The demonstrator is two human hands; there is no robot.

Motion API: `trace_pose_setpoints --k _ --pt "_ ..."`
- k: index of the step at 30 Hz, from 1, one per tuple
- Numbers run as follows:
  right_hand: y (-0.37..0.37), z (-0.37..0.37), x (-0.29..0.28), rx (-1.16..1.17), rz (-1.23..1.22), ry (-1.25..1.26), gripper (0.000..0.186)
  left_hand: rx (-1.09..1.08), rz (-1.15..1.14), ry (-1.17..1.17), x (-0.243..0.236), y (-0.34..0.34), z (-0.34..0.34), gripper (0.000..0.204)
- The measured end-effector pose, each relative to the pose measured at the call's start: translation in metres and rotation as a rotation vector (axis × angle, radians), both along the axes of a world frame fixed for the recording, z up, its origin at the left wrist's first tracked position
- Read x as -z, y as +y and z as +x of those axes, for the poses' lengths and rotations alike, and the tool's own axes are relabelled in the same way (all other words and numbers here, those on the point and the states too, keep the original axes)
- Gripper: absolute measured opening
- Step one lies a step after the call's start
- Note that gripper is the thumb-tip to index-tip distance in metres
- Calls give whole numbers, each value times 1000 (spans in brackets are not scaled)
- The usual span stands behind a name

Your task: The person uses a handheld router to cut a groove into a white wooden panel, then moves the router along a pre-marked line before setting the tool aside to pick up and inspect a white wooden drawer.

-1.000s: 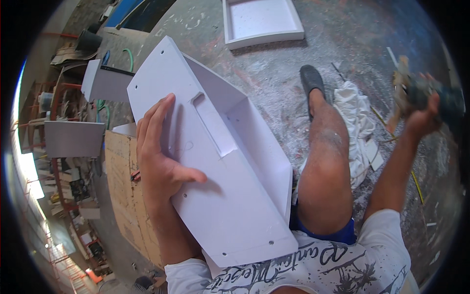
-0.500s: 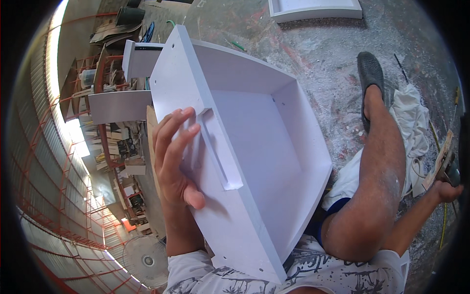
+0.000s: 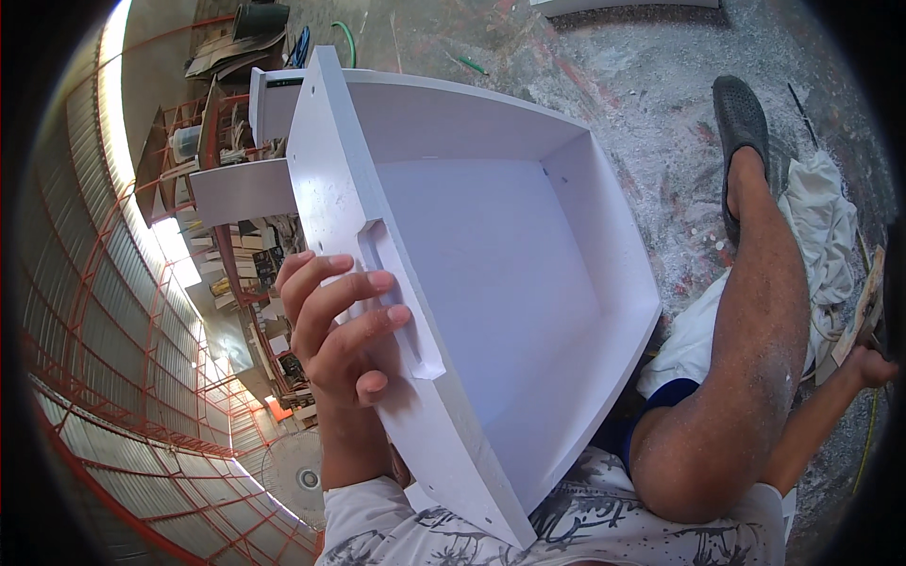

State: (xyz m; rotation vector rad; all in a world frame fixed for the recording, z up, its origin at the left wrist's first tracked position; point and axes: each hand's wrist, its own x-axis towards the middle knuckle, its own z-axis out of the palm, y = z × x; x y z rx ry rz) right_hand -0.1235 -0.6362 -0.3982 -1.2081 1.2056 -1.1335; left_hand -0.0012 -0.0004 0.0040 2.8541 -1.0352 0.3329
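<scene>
A white drawer (image 3: 491, 255) lies tilted across my lap, its open inside facing up and to the right. The front panel (image 3: 330, 189) on its left side has small holes and a long recessed handle cutout (image 3: 429, 363). My left hand (image 3: 340, 325) lies against that panel with its fingers apart, the fingertips at the cutout's outer edge and the thumb lower down. At the far right rim, my right hand (image 3: 873, 366) is closed around something dark, mostly lost in the shadow of the picture's edge.
My bent leg (image 3: 746, 377) and dark clog (image 3: 741, 118) are right of the drawer, beside a crumpled white cloth (image 3: 819, 217). Dust covers the concrete floor (image 3: 651, 151). Behind are other white panels (image 3: 243, 191), a green hose (image 3: 347, 42) and a fan (image 3: 307, 479).
My left hand has shifted down the panel, its fingers reaching farther over the cutout. The drawer shows slightly more of its inside. My right hand stays near the right rim.
</scene>
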Motion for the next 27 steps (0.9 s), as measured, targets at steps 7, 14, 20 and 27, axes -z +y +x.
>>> trace_pose_setpoints --k 7,14,20,27 --pt "10 -4 8 -94 89 -18 73 -1 -13 26 1 -11 6 52" --pt "25 3 20 -148 188 -24 76 -20 -31 31 2 -13 7 50" --pt "32 4 30 -199 273 -64 78 -22 -8 43 2 -18 12 50" --pt "37 10 32 -54 259 97 68 -38 -23 26 4 -16 9 50"
